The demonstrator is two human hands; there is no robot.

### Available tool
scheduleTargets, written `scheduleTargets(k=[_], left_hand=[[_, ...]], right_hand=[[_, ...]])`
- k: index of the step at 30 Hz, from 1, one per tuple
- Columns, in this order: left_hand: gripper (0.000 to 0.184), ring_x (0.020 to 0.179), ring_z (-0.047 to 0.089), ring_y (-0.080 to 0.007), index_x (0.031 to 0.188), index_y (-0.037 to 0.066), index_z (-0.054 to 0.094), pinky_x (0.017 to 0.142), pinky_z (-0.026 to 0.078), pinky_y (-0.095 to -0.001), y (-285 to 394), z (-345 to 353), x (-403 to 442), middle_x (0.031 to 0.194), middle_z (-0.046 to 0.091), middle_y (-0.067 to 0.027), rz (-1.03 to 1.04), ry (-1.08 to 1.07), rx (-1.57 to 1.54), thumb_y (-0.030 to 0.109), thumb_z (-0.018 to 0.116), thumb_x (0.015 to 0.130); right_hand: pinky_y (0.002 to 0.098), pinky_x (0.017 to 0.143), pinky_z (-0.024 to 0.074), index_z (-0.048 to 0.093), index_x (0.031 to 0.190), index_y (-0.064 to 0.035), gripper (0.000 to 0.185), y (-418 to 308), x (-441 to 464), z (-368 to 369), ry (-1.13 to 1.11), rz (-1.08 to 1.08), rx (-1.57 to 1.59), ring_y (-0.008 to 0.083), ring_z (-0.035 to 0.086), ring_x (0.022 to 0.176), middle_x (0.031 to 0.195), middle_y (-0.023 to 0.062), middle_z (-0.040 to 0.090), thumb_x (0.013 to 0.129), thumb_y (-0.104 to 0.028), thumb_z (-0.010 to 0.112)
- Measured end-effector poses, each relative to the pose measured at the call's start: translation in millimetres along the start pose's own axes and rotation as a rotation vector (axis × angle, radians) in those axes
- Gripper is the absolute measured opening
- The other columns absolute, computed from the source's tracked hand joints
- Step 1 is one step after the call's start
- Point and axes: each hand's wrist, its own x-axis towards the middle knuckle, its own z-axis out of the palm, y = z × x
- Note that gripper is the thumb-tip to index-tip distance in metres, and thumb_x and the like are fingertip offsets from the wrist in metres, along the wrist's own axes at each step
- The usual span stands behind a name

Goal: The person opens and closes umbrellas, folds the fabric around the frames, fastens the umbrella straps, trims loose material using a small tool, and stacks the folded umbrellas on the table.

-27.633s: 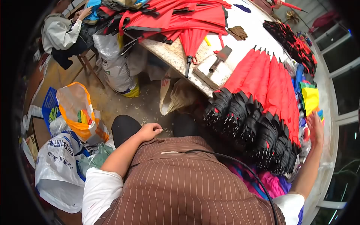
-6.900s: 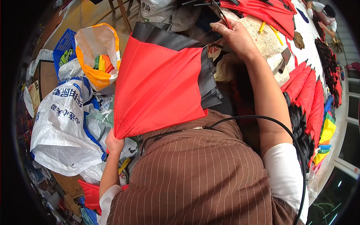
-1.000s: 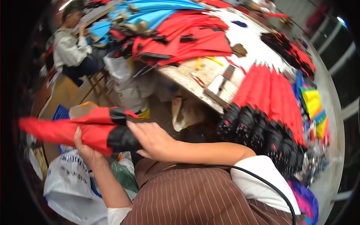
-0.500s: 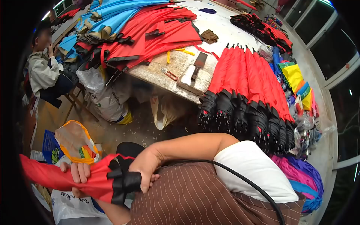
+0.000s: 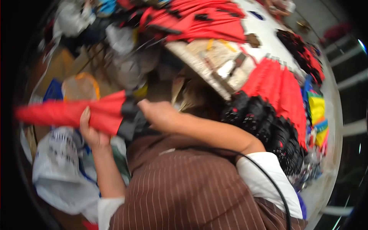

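A red umbrella (image 5: 76, 112) with a black hem lies across the left side of the head view, folded, its narrow end pointing left. Around its red cloth from below goes my left hand (image 5: 93, 132), closed, with a finger showing on the near side. My right hand (image 5: 155, 114) is closed at the black hem on the umbrella's wide end; motion blurs its fingers, and the hem partly hides them. The handle end cannot be made out.
Several folded red umbrellas (image 5: 274, 92) with black hems lie along the table edge. More red cloth (image 5: 199, 19) covers the far table beside a dark-bladed tool (image 5: 238, 61). White bags (image 5: 61, 172) stand at lower left, an orange-rimmed bag (image 5: 81, 86) beyond the umbrella.
The head view has turned and blurred. The umbrella is now farther from my body and more level. My left hand has shifted from over the cloth to underneath; my right hand remains at the hem.
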Motion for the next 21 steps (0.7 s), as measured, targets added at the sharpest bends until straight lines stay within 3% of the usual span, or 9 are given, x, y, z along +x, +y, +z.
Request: scheduleTargets(k=[3, 6, 8, 10, 11, 13, 14, 18, 21], left_hand=[[0.047, 0.103, 0.055, -0.0287, 0.119, 0.003, 0.046, 0.103, 0.034, -0.0461, 12, 13, -12, 0.107, 0.058, -0.0116, -0.085, -0.433, -0.16, 0.016, 0.059, 0.076], [0.045, 0.099, 0.056, -0.026, 0.119, 0.01, 0.042, 0.098, 0.035, -0.0487, 9, 15, -5, 0.097, 0.057, -0.0092, -0.043, -0.855, -0.348, 0.018, 0.056, 0.077], [0.046, 0.099, 0.055, -0.0231, 0.119, 0.008, 0.042, 0.099, 0.035, -0.0471, 6, 11, -1, 0.097, 0.056, -0.0068, -0.008, -0.821, -0.278, 0.018, 0.057, 0.077], [0.046, 0.099, 0.054, -0.0202, 0.119, 0.006, 0.043, 0.099, 0.035, -0.0454, 4, 12, -4, 0.098, 0.056, -0.0044, 0.017, -0.81, -0.232, 0.017, 0.059, 0.077], [0.045, 0.098, 0.054, -0.0209, 0.118, 0.006, 0.044, 0.098, 0.036, -0.0457, 4, 14, -5, 0.098, 0.056, -0.005, 0.069, -0.523, -0.043, 0.017, 0.059, 0.077], [0.041, 0.098, 0.056, -0.0223, 0.114, 0.007, 0.045, 0.096, 0.038, -0.0461, 3, 19, -5, 0.098, 0.058, -0.0062, 0.153, 0.056, 0.312, 0.018, 0.059, 0.077], [0.041, 0.098, 0.056, -0.0223, 0.114, 0.007, 0.045, 0.096, 0.038, -0.0461, 1, 22, -7, 0.098, 0.058, -0.0062, 0.156, 0.061, 0.311, 0.018, 0.059, 0.077], [0.035, 0.088, 0.059, -0.0256, 0.109, 0.008, 0.047, 0.085, 0.046, -0.0445, -3, 36, -20, 0.098, 0.062, -0.0113, -0.002, 0.057, -0.009, 0.011, 0.059, 0.076], [0.04, 0.089, 0.058, -0.0224, 0.111, 0.01, 0.046, 0.092, 0.041, -0.0422, 5, 36, -33, 0.09, 0.059, -0.0052, -0.042, -0.441, -0.032, 0.013, 0.062, 0.074]], right_hand=[[0.0373, 0.065, 0.0493, 0.051, 0.103, 0.001, 0.046, -14, -2, -17, -0.202, -0.107, 0.312, 0.0302, 0.065, 0.079, 0.087, 0.0153, 0.065, 0.068, -0.015, 0.076], [0.0342, 0.065, 0.0488, 0.053, 0.107, 0.0011, 0.047, -25, 0, -30, -0.748, 0.094, 0.788, 0.0191, 0.059, 0.07, 0.082, 0.0069, 0.063, 0.07, -0.018, 0.076], [0.0336, 0.06, 0.0483, 0.052, 0.109, 0.0014, 0.047, -18, 0, -21, -0.84, 0.093, 0.835, 0.0158, 0.055, 0.064, 0.08, 0.0048, 0.062, 0.074, -0.021, 0.076], [0.0336, 0.062, 0.0482, 0.052, 0.11, 0.0014, 0.051, -4, -3, -3, -0.315, -0.258, 0.709, 0.0156, 0.056, 0.067, 0.083, 0.0058, 0.062, 0.07, -0.017, 0.078], [0.0336, 0.062, 0.0482, 0.052, 0.11, 0.0014, 0.051, -9, -3, -3, -0.33, -0.272, 0.709, 0.0156, 0.056, 0.067, 0.083, 0.0058, 0.062, 0.07, -0.017, 0.078], [0.0325, 0.076, 0.0473, 0.052, 0.115, -0.0012, 0.055, -22, -10, -5, 0.092, -0.206, 0.146, 0.0161, 0.058, 0.085, 0.095, 0.0063, 0.063, 0.068, -0.014, 0.078], [0.0319, 0.083, 0.0469, 0.052, 0.118, -0.0026, 0.058, -25, -12, -5, 0.302, -0.161, -0.136, 0.0163, 0.059, 0.093, 0.101, 0.0065, 0.063, 0.067, -0.013, 0.077], [0.0335, 0.094, 0.0407, 0.046, 0.127, -0.0039, 0.069, -13, -3, -2, -0.219, 0.294, 0.076, 0.0165, 0.052, 0.111, 0.12, 0.0063, 0.057, 0.067, -0.012, 0.078], [0.0311, 0.09, 0.0436, 0.044, 0.127, -0.0028, 0.067, 4, -4, 2, -0.361, 0.004, 0.448, 0.0124, 0.054, 0.101, 0.112, 0.0084, 0.06, 0.068, -0.008, 0.076]])
